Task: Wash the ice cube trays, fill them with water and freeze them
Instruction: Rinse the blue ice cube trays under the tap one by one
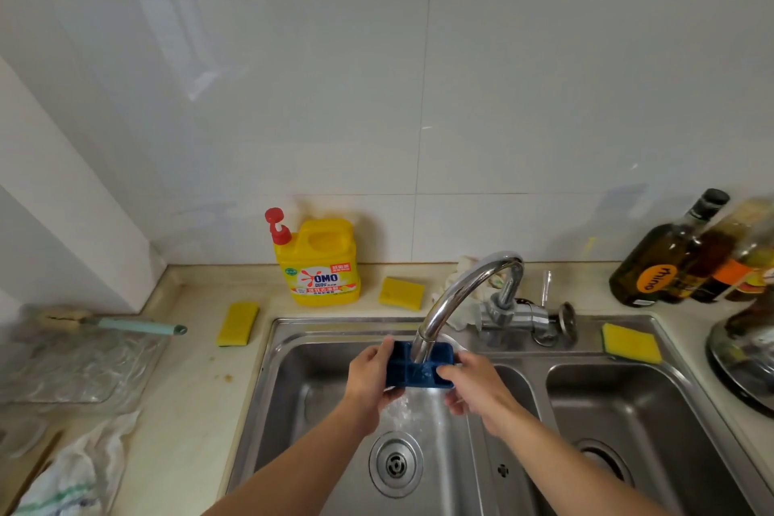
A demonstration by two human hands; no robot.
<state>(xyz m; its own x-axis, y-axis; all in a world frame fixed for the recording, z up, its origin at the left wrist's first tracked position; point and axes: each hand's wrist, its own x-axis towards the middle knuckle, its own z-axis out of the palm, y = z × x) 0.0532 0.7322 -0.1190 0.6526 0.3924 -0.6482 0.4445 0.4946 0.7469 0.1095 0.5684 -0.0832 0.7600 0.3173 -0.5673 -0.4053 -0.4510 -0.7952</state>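
A small dark blue ice cube tray (419,369) is held under the spout of the chrome tap (456,297), over the left basin of the steel sink (293,390). Water runs through the tray and spills off its near edge into the basin. My left hand (370,379) grips the tray's left end, fingers curled over its far edge. My right hand (471,383) grips the right end, thumb lying on top. The spout hides part of the tray's middle.
A yellow dish soap jug (320,264) stands at the wall. Yellow sponges lie at the left of the sink (237,324), behind it (401,292) and on its right rim (631,343). Oil bottles (666,260) stand right; a brush (125,325) and cloth (79,469) lie left.
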